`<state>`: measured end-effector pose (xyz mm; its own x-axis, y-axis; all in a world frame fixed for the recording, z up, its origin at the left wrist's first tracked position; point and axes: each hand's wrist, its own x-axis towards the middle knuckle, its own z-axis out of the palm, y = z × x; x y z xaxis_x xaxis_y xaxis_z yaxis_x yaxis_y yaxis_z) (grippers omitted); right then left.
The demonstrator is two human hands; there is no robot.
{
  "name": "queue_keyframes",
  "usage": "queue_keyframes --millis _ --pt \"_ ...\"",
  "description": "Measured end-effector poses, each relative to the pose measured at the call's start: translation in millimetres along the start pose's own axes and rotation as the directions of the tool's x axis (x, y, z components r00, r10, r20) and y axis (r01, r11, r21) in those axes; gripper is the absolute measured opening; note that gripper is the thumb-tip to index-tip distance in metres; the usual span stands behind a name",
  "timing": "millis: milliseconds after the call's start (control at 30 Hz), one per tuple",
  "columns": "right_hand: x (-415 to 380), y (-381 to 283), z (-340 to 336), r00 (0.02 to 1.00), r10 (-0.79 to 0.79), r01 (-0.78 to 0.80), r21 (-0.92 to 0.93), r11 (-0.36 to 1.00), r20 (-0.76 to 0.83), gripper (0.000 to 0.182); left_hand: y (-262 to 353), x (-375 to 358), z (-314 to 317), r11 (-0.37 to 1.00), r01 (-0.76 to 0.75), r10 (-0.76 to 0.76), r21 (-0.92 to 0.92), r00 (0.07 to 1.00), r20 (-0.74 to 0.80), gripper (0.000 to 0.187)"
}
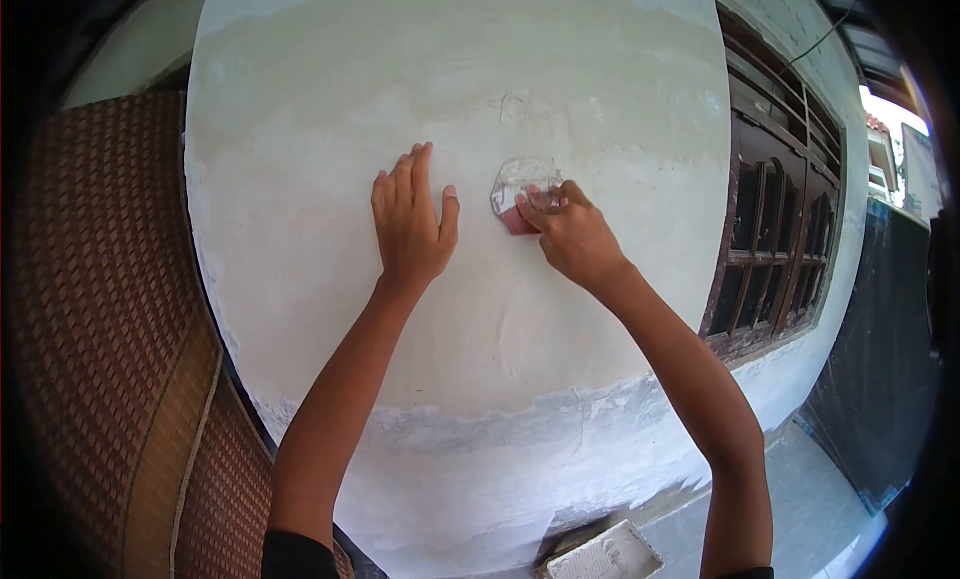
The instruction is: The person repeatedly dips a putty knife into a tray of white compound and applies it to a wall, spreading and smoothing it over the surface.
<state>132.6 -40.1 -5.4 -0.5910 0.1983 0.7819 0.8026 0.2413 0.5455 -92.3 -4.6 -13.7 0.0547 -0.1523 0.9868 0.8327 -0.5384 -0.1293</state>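
My left hand (410, 219) lies against the pale wall (470, 319), its fingers stretched upward and the thumb apart. It holds nothing. To its right, my right hand (580, 237) has its fingers closed on a thin flat piece (519, 222) pressed to the wall. The piece is reddish at its lower corner and looks smeared with white higher up; its exact kind cannot be made out. Fingers cover its right side. Just above, the wall surface has faint rough marks (515, 109).
A brown window with wooden frames (780, 199) is set in the wall at right. Brown woven panels (100, 269) stand at left. A white-smeared paint tray (605, 554) sits at the wall's foot. A dark panel (860, 369) stands at far right.
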Motion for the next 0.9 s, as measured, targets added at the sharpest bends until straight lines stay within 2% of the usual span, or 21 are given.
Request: queue_keyframes --millis 100,200,267,300,367,500,533,567,633,700,767,900 --pt "-12.5 -3.7 -10.4 0.999 0.006 -0.008 0.036 0.999 0.054 0.046 -0.3 3.7 -1.5 1.000 0.003 -0.003 -0.020 1.000 0.000 0.053" --pt "-19.2 -5.1 -18.5 1.000 0.022 -0.021 0.088 0.996 -0.016 0.045 -3.5 9.9 -2.2 0.998 -0.039 0.038 -0.047 0.999 -0.010 0.053" --pt "-17.0 -15.2 -20.3 0.985 0.067 -0.058 0.058 0.997 -0.157 0.043 -4.9 12.2 -1.2 0.995 -0.077 0.075 -0.064 0.997 -0.021 0.053" --pt "-14.8 -18.4 -19.6 0.985 0.068 -0.060 0.057 0.997 -0.157 0.043 -6.2 12.3 -0.7 0.995 -0.079 0.079 -0.057 0.997 -0.003 0.053" --pt "-9.0 -21.3 -17.1 0.941 0.101 -0.075 0.093 0.993 -0.322 0.040 -9.0 12.8 1.7 0.996 -0.080 0.081 -0.047 0.997 0.009 0.052" --pt "7.9 -14.8 -28.7 0.935 0.134 -0.100 0.119 0.988 -0.329 0.030 -9.8 9.2 4.8 0.991 -0.095 0.089 0.092 0.994 0.058 0.052" --pt "13.6 -8.2 -29.9 0.918 0.196 -0.128 0.208 0.970 -0.346 0.025 -9.2 8.9 5.4 0.985 -0.085 0.075 0.150 0.995 0.073 0.052" --pt "20.4 -1.6 -32.1 0.898 0.256 -0.151 0.296 0.943 -0.358 0.021 -9.4 9.1 5.8 0.985 -0.082 0.071 0.154 0.995 0.072 0.052" --pt "37.6 12.5 -39.2 0.796 0.454 -0.209 0.522 0.827 -0.401 0.010 -9.0 7.9 6.0 0.979 -0.083 0.068 0.184 0.994 0.083 0.051" --pt "52.5 27.8 -44.1 0.713 0.603 -0.308 0.614 0.727 -0.357 0.018 -9.7 7.5 6.6 0.983 -0.084 0.071 0.161 0.994 0.086 0.052" --pt "67.2 35.6 -43.1 0.654 0.716 -0.351 0.740 0.573 -0.245 0.022 -10.8 6.7 7.0 0.987 -0.086 0.074 0.138 0.993 0.087 0.053" --pt "88.6 40.8 -33.2 0.614 0.769 -0.357 0.808 0.469 -0.175 0.026 -10.8 7.9 8.1 0.981 -0.093 0.078 0.173 0.993 0.092 0.052"
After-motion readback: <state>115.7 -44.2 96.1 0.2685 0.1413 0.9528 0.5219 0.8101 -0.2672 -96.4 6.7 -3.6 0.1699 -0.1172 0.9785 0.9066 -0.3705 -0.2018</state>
